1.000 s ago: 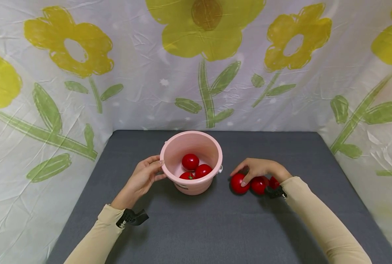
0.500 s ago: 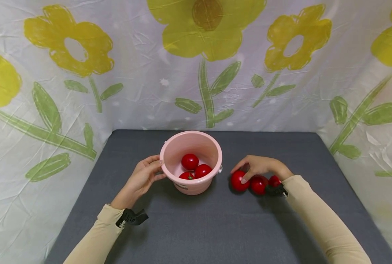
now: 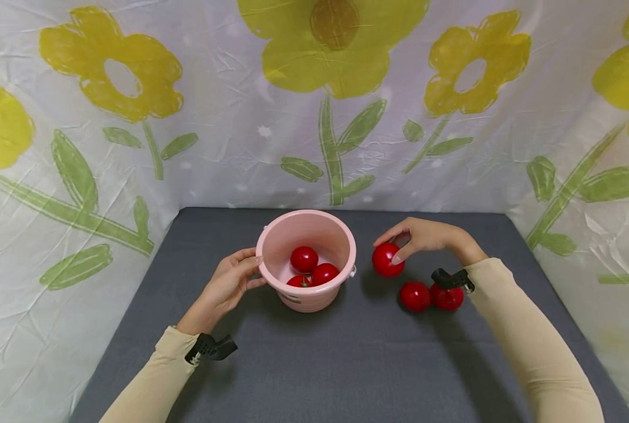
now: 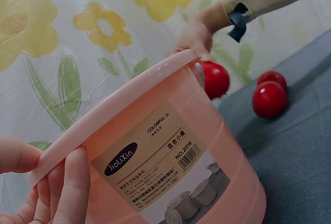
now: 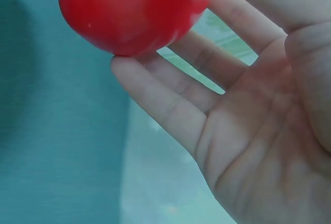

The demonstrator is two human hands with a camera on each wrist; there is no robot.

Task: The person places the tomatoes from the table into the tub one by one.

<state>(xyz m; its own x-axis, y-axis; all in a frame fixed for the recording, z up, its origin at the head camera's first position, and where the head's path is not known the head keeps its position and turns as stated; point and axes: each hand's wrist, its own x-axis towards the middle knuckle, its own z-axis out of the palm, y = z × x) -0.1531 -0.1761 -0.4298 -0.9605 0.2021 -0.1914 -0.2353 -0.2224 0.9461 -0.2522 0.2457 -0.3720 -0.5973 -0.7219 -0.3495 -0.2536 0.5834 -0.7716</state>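
Note:
A pink bucket (image 3: 309, 301) stands upright on the table, its paper label (image 4: 165, 167) facing the left wrist camera. My left hand (image 3: 228, 288) pinches the bucket's left rim between thumb and fingers. Inside the bucket lie three red tomatoes, one (image 3: 304, 259) toward the back, one (image 3: 324, 274) at the right, and one (image 3: 299, 281) partly hidden by the front rim. To the right of the bucket, my right hand (image 3: 425, 236) holds another tomato (image 3: 388, 260) above the table, gripped by thumb and fingertips. In the right wrist view this tomato (image 5: 129, 12) is cut off at the top.
Two more tomatoes, one (image 3: 415, 296) beside the other (image 3: 447, 298), sit on the dark grey table (image 3: 346, 370) below my right wrist. A flower-printed curtain (image 3: 214, 147) closes off the back and sides. Black straps (image 3: 449, 279) circle both wrists.
My right hand has lifted its tomato off the table, up and away from the other two, which now show fully apart from it. The left hand and bucket have stayed put.

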